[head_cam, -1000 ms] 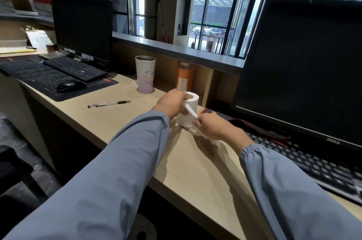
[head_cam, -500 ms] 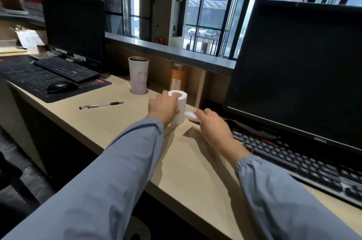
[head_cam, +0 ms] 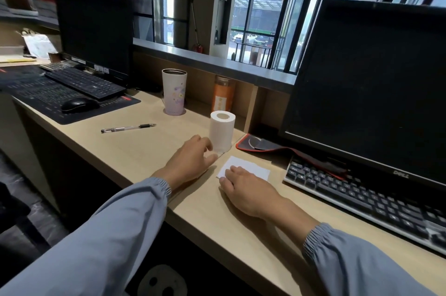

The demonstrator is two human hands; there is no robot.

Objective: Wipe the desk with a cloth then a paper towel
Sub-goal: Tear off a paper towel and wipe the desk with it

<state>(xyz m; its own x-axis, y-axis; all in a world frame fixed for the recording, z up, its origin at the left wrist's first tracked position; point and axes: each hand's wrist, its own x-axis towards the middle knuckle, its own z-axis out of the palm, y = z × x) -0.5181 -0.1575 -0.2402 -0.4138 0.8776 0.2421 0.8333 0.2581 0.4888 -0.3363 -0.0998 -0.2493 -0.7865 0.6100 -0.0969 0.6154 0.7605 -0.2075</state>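
A white paper roll (head_cam: 221, 131) stands upright on the light wooden desk (head_cam: 135, 150). A torn white paper sheet (head_cam: 251, 168) lies flat on the desk just right of the roll. My right hand (head_cam: 243, 189) presses on the sheet's near part with its fingers laid flat. My left hand (head_cam: 190, 160) hovers just left of the roll's base, fingers relaxed, holding nothing. No cloth is in view.
A black keyboard (head_cam: 362, 196) and a dark monitor (head_cam: 376, 83) stand to the right, with a red-edged mat (head_cam: 265, 144) beneath. A pen (head_cam: 128, 128), a tall cup (head_cam: 174, 91) and an orange bottle (head_cam: 223, 94) sit behind; a second keyboard (head_cam: 84, 83) and mouse (head_cam: 78, 104) are at far left.
Both hands tore a sheet off the roll. My left hand let go of the roll. My right hand brought the sheet down flat on the desk.
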